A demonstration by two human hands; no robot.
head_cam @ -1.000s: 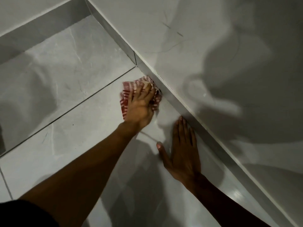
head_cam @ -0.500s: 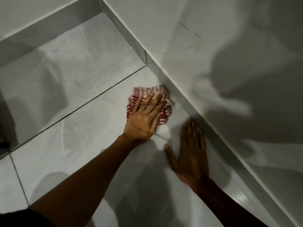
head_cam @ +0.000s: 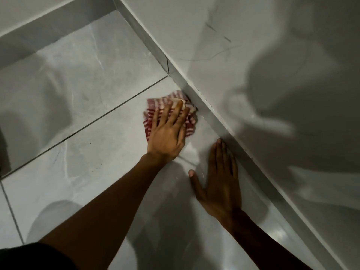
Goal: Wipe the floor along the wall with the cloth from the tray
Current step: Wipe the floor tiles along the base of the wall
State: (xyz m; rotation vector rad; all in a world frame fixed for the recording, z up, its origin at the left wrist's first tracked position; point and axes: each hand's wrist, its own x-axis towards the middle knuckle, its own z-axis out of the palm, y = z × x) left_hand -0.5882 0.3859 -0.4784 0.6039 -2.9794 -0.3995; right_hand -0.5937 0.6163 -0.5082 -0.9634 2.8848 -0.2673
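Grey tiled floor (head_cam: pixel 81 106), glossy. Left hand (head_cam: pixel 167 133) fingers (head_cam: pixel 165 114) spread flat, pressing red-and-white striped cloth (head_cam: pixel 153 106) down against skirting (head_cam: pixel 212 117) under wall (head_cam: pixel 243 45). Right hand (head_cam: pixel 220 182) flat on floor, fingers together, just beside skirting, near cloth.

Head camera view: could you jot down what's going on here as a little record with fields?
setting: grey tiled floor meeting a wall with a skirting strip
cloth: red and white striped, bunched, on the floor against the skirting
left hand: flat on the cloth, fingers spread
right hand: flat on the bare floor, beside the skirting, apart from the cloth
tray: not in view
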